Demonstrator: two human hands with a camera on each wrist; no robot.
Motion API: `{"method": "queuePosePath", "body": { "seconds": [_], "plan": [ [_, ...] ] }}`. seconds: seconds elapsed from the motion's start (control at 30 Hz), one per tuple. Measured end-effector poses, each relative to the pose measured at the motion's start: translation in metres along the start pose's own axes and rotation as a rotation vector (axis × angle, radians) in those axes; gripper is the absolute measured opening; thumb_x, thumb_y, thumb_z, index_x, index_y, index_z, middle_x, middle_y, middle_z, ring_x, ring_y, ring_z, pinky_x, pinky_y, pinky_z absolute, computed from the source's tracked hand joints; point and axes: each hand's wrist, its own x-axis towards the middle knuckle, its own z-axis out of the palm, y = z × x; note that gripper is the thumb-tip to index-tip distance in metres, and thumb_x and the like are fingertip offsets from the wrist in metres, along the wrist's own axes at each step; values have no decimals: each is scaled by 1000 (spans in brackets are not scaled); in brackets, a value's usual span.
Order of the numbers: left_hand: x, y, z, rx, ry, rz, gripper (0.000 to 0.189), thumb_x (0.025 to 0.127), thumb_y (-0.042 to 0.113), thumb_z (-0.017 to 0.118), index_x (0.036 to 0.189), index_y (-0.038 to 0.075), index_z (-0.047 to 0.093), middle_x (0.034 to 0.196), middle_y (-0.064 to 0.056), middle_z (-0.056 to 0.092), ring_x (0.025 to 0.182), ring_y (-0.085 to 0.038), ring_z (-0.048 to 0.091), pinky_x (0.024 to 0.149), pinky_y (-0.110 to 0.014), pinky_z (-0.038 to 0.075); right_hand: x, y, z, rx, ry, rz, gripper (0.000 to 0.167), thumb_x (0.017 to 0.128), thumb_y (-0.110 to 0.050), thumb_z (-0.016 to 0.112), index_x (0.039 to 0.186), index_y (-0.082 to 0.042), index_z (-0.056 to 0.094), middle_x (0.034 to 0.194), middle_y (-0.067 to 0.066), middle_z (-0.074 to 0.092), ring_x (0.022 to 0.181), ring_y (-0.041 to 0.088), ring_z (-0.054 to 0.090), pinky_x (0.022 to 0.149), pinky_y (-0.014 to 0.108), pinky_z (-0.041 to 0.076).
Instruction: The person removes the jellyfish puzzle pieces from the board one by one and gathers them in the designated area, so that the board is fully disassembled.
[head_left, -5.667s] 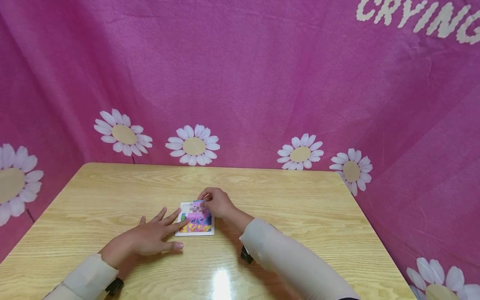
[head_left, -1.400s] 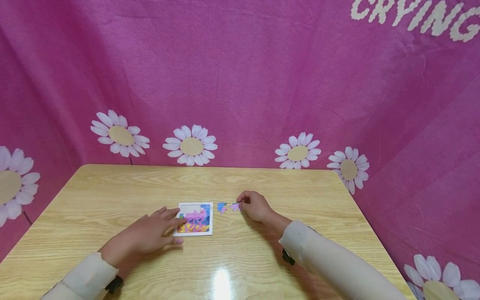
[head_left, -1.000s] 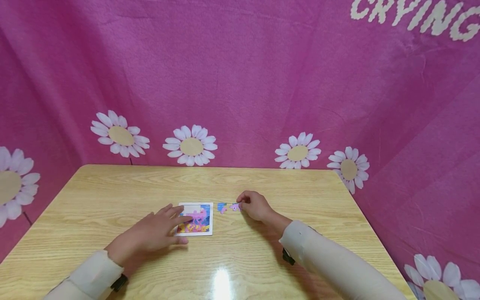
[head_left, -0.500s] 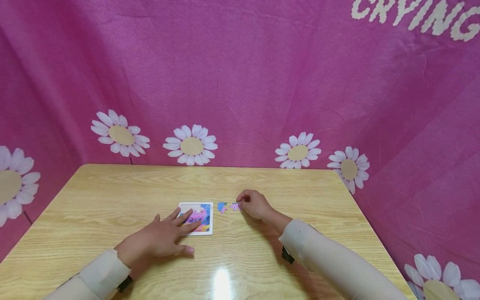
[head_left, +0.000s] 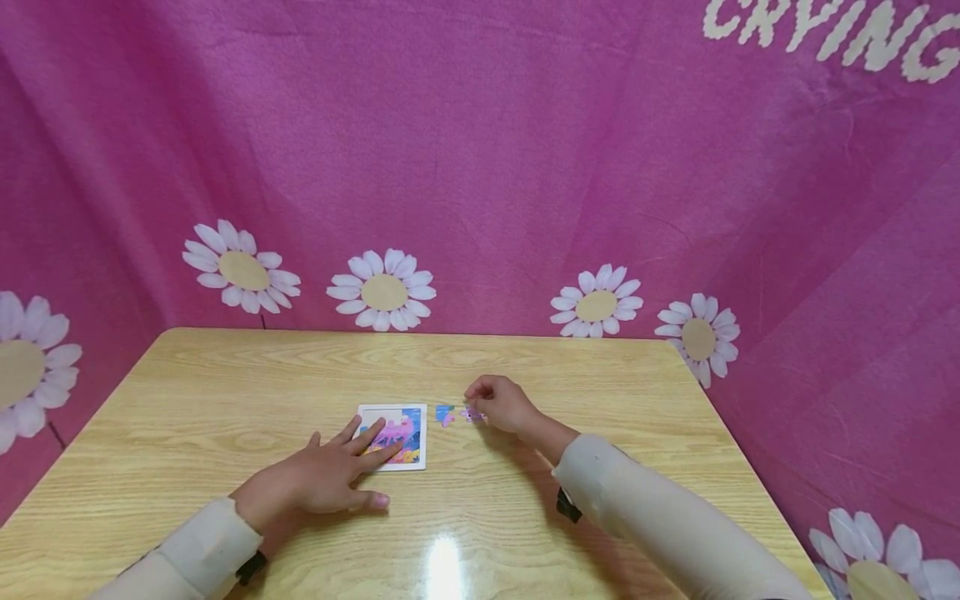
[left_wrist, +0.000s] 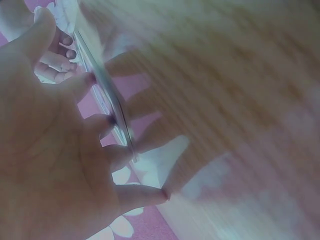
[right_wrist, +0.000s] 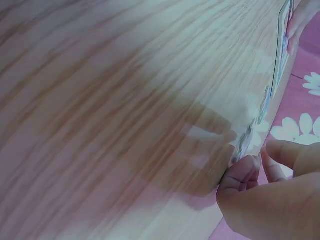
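A square, white-rimmed puzzle tray [head_left: 423, 442] lies flat on the yellow wood-grain table [head_left: 600, 400], holding a mostly filled pink, blue and yellow picture [head_left: 409, 433]. The job looks part done: a pale bare patch [head_left: 392, 412] shows at the upper left, and two pieces lie outside, a flat blue-and-pink piece [head_left: 444, 414] just beside the tray, a flat pink piece [head_left: 472, 414] beyond. My left hand [head_left: 327, 477] spreads straight-fingered over the picture, gripping nothing; my right hand [head_left: 506, 406] curls at the pink piece, whether pinching it I cannot tell.

Draped booth, wooden table [head_left: 600, 392], daisy-print cloth [head_left: 480, 167]
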Motion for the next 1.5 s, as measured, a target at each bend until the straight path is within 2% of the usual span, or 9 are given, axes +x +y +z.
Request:
{"method": "queuePosePath", "body": {
  "seconds": [0.43,0.73,0.9,1.33,1.5],
  "plan": [
    [1,0,1,-16,-4,-19,82,92,74,56,162,40,32,174,-3,13,158,-44,5,108,-85,11,3,-20,19,35,-58,-44,12,98,0,64,107,4,70,88,7,66,72,10,53,59,21,43],
    [1,1,-1,-13,2,-11,81,93,72,56,162,38,32,174,-4,13,158,-44,5,108,-85,12,5,-28,31,39,-100,-66,12,96,2,65,106,4,71,85,8,67,72,8,54,62,20,43],
    [1,1,-2,-17,-2,-11,81,93,72,57,162,38,33,174,-4,13,158,-45,4,108,-85,11,7,-32,41,25,-118,-74,11,95,1,67,106,2,71,82,3,64,70,7,53,61,19,43],
    [2,0,-1,-25,-20,-24,83,90,73,58,162,40,32,174,-3,12,158,-45,3,107,-86,10,9,-48,59,-73,-140,-84,15,89,2,74,103,-3,74,81,-1,60,72,8,51,64,21,42],
    [1,-1,-1,-17,-12,-15,82,91,73,58,162,38,32,174,-3,13,158,-45,4,106,-86,11,11,-52,64,-158,-152,-82,14,88,0,77,101,-7,76,79,-3,59,75,9,51,69,23,41]
  ]
}}
